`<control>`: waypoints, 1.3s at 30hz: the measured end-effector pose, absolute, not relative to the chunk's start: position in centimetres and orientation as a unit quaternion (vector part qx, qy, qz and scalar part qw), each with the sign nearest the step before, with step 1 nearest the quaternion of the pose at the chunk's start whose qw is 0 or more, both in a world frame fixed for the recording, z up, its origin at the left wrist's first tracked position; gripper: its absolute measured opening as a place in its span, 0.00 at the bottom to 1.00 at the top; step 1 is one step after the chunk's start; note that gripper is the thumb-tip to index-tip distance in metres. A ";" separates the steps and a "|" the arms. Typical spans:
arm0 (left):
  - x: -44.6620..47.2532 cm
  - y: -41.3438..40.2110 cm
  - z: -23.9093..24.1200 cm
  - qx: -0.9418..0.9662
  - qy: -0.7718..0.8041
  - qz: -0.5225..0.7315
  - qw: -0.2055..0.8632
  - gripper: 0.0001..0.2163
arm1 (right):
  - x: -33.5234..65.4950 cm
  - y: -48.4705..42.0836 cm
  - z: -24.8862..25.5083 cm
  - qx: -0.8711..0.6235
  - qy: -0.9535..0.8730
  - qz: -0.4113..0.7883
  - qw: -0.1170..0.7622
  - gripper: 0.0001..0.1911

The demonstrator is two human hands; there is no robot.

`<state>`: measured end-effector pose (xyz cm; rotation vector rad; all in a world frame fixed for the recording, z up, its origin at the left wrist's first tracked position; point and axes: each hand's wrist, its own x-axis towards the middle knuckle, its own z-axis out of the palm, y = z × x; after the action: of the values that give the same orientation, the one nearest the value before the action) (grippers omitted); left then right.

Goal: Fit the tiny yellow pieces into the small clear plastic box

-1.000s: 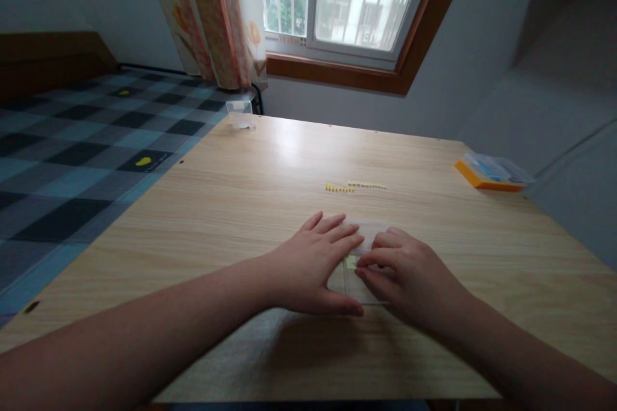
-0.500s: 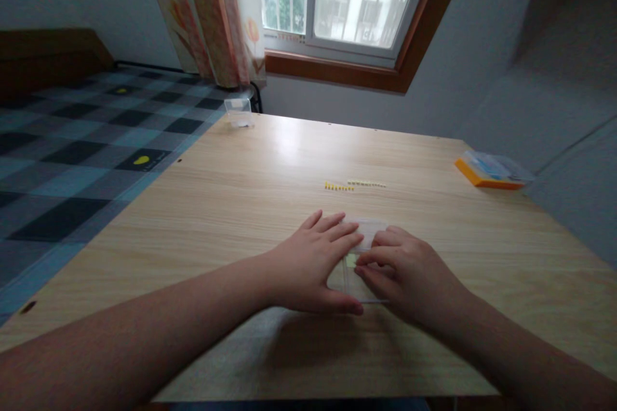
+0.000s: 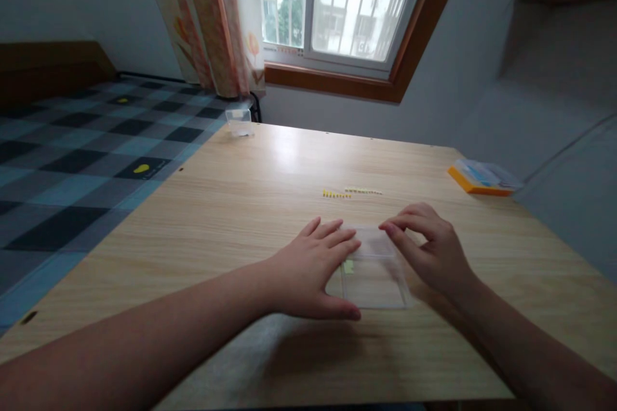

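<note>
A flat clear plastic board (image 3: 375, 277) lies on the wooden table (image 3: 250, 199), with a small pale-yellow patch (image 3: 348, 266) near its left side. My left hand (image 3: 313, 270) lies flat on the board's left edge, fingers stretched out and thumb along the near side. My right hand (image 3: 429, 247) hovers at the board's far right corner, fingers curled loosely and apart, with nothing visible in them. Two short rows of small yellow beads (image 3: 351, 192) rest on the table beyond the board.
A small clear plastic cup (image 3: 239, 122) stands at the table's far left corner. An orange flat box with a clear lid (image 3: 482, 176) sits near the right edge. A checked bed (image 3: 72, 154) lies to the left; a window and curtain are behind.
My right hand has lifted off the board's middle and moved right and farther away, uncovering most of the board. My left hand has stayed in place.
</note>
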<state>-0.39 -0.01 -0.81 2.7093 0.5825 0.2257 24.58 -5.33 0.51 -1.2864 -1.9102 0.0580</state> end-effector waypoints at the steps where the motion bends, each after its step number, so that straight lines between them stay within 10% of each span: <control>1: -0.4 0.0 -0.8 0.958 0.206 0.081 0.181 0.46 | 25.1 -4.8 0.2 -0.514 -0.747 0.015 0.421 0.12; 26: -0.6 0.0 -0.7 0.955 0.209 0.079 0.197 0.45 | 29.2 12.2 -5.1 -0.598 -0.463 0.216 0.618 0.25; 39: -0.6 0.0 0.0 0.950 0.225 0.057 0.208 0.45 | 29.5 10.9 -4.8 -0.605 -0.464 0.293 0.577 0.24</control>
<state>-0.56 0.00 -0.02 2.6444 0.6252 0.1591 29.53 10.94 -4.83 -1.4171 -1.0851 0.6865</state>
